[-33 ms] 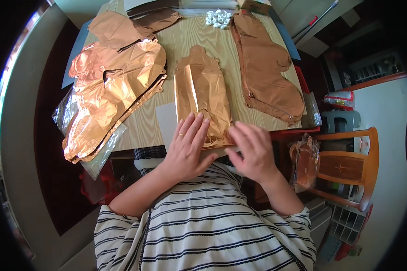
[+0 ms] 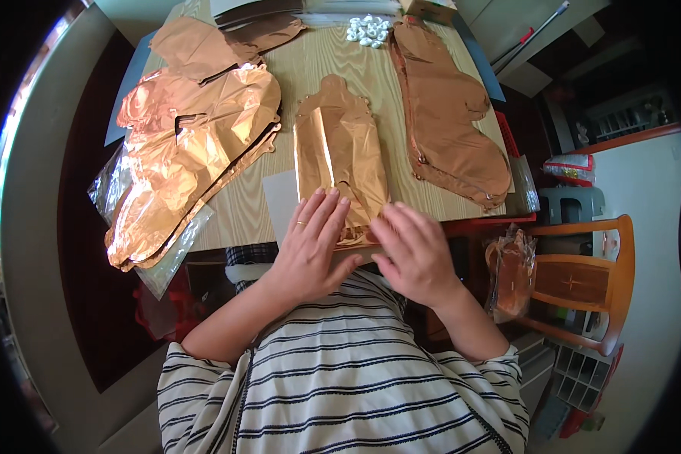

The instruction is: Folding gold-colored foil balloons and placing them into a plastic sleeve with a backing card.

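Note:
A folded copper-coloured foil balloon [image 2: 333, 144] lies in front of me, its rounded, tabbed end pointing away and its near end crumpled. My left hand [image 2: 310, 246] rests flat on its near left part, fingers stretched out, a ring on one finger. My right hand [image 2: 416, 253] is at the near right corner of the foil, fingers bent and thumb apart, slightly blurred; it holds nothing that I can see. A shiny stack of flat foil balloons [image 2: 181, 166] lies to the left, partly on clear plastic. On the right is another stack of foil balloons [image 2: 450, 121], duller and brown.
Small white ring-like pieces [image 2: 368, 32] are heaped at the far side of the wood-grain table [image 2: 333, 57]. A pale sheet [image 2: 278, 200] lies beside the folded foil. At right stands a wooden chair [image 2: 583, 280] with a plastic-wrapped copper-coloured packet [image 2: 513, 276] by it.
My right hand has shifted slightly left and over the near end of the foil. The left hand stays pressed in place.

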Demonstrator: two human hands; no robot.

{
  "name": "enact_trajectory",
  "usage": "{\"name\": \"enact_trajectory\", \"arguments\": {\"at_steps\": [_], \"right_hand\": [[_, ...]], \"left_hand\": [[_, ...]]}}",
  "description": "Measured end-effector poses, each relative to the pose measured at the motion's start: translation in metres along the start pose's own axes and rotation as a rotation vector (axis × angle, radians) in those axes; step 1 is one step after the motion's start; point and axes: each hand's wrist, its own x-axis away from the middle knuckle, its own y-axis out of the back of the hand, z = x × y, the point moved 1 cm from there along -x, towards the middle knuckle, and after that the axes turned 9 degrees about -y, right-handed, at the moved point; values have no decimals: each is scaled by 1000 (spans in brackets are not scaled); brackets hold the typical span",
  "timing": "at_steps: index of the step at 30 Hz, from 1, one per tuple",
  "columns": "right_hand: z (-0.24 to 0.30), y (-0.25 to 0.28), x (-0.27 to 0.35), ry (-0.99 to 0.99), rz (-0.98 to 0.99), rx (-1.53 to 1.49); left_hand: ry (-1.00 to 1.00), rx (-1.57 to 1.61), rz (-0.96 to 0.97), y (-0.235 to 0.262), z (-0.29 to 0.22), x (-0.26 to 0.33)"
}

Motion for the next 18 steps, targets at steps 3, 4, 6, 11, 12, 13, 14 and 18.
{"name": "enact_trajectory", "arguments": {"at_steps": [3,4,6,11,12,13,14,18], "right_hand": [[-7,-36,6,152,77,77],[-9,-39,7,158,108,75],[-13,-43,7,174,166,69],[-21,-39,7,214,171,101],[-19,-39,7,206,156,125],[-17,-38,6,198,140,148],[-16,-37,6,189,127,174],[9,-38,-5,164,105,53]], "left_hand": [[7,-11,15,14,14,8],[9,-21,26,18,20,11],[0,-68,19,27,30,16],[-77,-75,3,40,54,12],[-75,-64,-1,40,55,9],[-88,-67,-9,39,59,8],[-97,-62,-16,37,62,6],[-122,-45,-54,31,68,5]]}}
